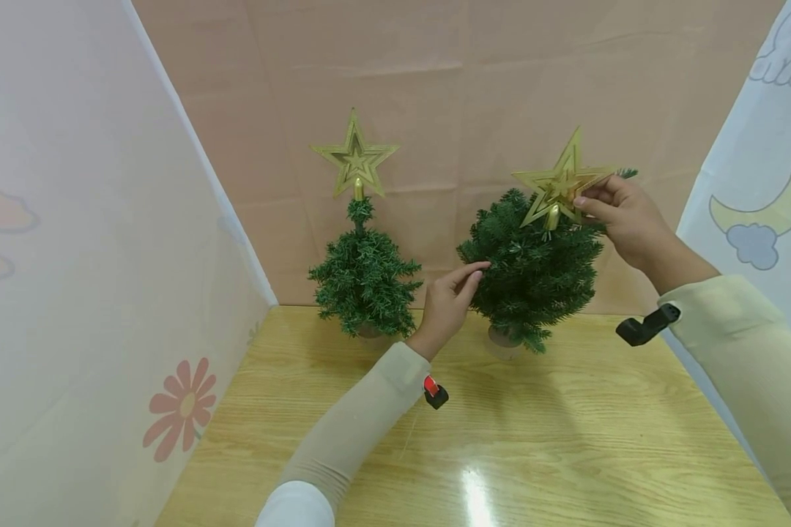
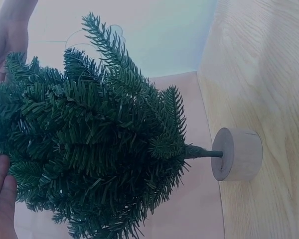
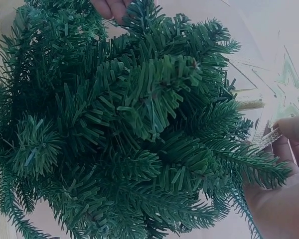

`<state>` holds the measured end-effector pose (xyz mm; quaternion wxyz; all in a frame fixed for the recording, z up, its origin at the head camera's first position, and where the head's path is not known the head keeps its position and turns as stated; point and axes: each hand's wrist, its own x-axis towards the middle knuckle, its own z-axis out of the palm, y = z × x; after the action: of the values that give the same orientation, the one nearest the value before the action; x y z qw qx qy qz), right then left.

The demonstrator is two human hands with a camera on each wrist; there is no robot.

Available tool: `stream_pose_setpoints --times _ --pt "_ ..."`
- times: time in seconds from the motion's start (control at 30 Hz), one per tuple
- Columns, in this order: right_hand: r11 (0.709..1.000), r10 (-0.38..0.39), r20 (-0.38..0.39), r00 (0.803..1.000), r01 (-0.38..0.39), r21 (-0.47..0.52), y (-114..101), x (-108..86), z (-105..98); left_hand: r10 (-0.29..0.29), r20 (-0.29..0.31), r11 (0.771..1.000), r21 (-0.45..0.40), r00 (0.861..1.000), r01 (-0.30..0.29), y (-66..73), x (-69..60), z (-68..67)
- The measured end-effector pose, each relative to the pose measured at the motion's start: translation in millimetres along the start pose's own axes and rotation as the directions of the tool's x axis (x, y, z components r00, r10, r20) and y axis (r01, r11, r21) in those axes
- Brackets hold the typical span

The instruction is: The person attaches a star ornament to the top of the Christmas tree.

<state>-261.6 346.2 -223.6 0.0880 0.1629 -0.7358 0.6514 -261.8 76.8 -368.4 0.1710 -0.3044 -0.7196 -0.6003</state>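
In the head view, a bushy green artificial Christmas tree point(image 1: 534, 274) stands at the right on a round wooden base point(image 2: 244, 155). Over its top is a gold star topper point(image 1: 565, 183) with a short tube beneath. My right hand point(image 1: 633, 227) pinches the right point of that star between thumb and fingers. Whether the tube is seated on the trunk cannot be told, as branches crowd around it. At the tree's left side, my left hand point(image 1: 447, 304) has its fairly straight fingertips against the outer branches. Both hands also appear in the wrist views beside the foliage.
To the left stands a smaller artificial tree point(image 1: 365, 282) carrying its own upright gold star point(image 1: 356, 157). Both trees are on a wood-grain table point(image 1: 534, 439), close to a pinkish-brown backdrop point(image 1: 422, 66). Pale printed walls point(image 1: 92, 219) flank the table.
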Motion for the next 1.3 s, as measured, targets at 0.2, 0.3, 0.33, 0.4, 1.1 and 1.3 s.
stream_pose_setpoints --times 0.2,0.3,0.33,0.4,1.1,1.3 --pt "1.0 0.003 0.0 1.0 -0.003 -0.003 1.4 0.2 0.4 -0.009 -0.015 1.0 0.009 1.0 0.009 1.8 -0.1 1.1" --pt "1.0 0.005 0.001 1.0 -0.005 0.006 3.2 0.3 -0.4 -0.011 -0.01 1.0 0.007 1.0 0.011 2.7 0.2 -0.4" --pt "1.0 0.005 0.001 1.0 -0.005 0.007 3.7 0.2 -0.6 -0.01 -0.006 1.0 0.006 1.0 0.01 2.5 0.4 -0.8" --pt "1.0 0.003 -0.003 1.0 -0.003 0.006 4.3 -0.2 -1.0 -0.005 0.002 1.0 0.001 1.0 0.005 2.1 0.8 -1.6" --pt "0.985 0.0 -0.064 0.998 -0.012 -0.172 3.7 -4.4 3.2 -0.014 0.037 1.0 -0.002 0.999 0.014 3.8 0.2 -4.0" --pt "0.991 -0.012 -0.059 0.998 0.004 -0.133 2.5 -5.5 3.3 -0.019 0.046 1.0 -0.005 0.999 0.019 2.5 -0.4 -4.3"
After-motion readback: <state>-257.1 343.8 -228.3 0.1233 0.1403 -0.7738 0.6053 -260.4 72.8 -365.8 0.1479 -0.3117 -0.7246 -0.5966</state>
